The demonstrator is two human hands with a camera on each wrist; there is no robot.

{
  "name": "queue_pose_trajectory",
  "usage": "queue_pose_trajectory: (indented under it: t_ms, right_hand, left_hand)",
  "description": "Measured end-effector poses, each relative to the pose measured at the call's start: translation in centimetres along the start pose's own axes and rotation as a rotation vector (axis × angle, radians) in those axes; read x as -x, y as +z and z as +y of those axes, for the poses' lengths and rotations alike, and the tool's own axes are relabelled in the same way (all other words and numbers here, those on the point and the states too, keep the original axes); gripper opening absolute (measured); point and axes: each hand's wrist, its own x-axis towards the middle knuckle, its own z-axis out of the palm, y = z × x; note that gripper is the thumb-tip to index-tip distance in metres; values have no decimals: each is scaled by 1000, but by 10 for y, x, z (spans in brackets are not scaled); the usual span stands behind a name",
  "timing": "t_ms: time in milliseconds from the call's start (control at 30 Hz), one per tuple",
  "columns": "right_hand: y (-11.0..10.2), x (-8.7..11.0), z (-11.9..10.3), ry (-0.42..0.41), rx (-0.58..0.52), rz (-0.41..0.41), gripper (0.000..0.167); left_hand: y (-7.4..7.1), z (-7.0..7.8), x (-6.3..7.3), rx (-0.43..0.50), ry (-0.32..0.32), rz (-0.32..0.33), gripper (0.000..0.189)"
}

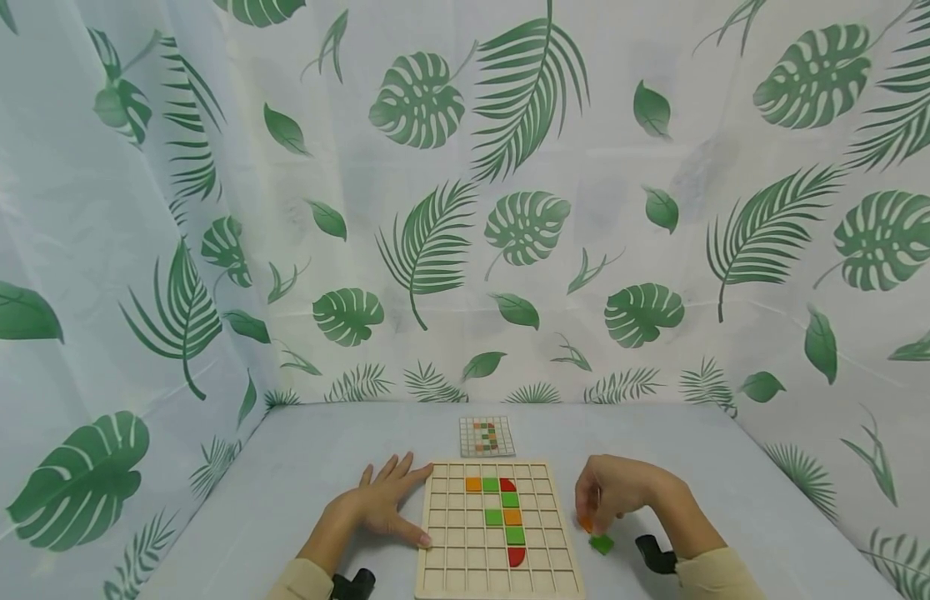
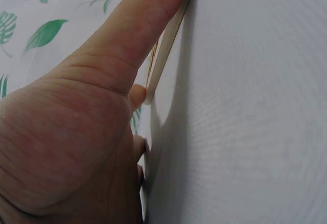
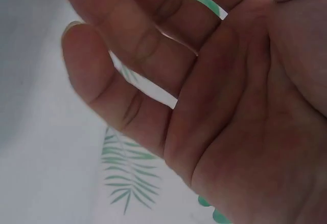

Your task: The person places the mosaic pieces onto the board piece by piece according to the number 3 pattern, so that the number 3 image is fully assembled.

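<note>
A wooden grid board (image 1: pixel 465 562) lies on the table, with orange, green and red tiles set in some of its squares. My left hand (image 1: pixel 382 504) lies at its left side, fingers spread, with the thumb (image 2: pixel 148 19) and index finger touching the board's edge. To the right of the board, my right hand (image 1: pixel 618 487) reaches down with bent fingers and pinches an orange tile (image 1: pixel 587 525), mostly covered by the fingers. Just below those fingertips is a green tile (image 1: pixel 602 544). The right wrist view shows only a sliver of orange at its top edge.
Behind the board lies a small pattern card (image 1: pixel 487 437) printed with a coloured grid. Black wrist-worn devices (image 1: pixel 655 554) sit by both wrists. A leaf-print curtain (image 1: pixel 450 250) encloses the white table (image 1: pixel 345 433) at the back and sides.
</note>
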Motion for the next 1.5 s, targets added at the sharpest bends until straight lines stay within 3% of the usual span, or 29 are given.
queue_pose_trajectory:
  t_ms: [267, 433, 1500]
  right_hand:
    - [5, 0, 3, 231, 6, 3, 24]
    - [7, -2, 6, 278, 51, 4, 24]
    - [17, -7, -10, 250, 188, 20, 33]
  left_hand:
    - [2, -2, -1, 6, -2, 11, 122]
    - [2, -2, -1, -1, -5, 11, 122]
    - [1, 0, 0, 8, 1, 4, 121]
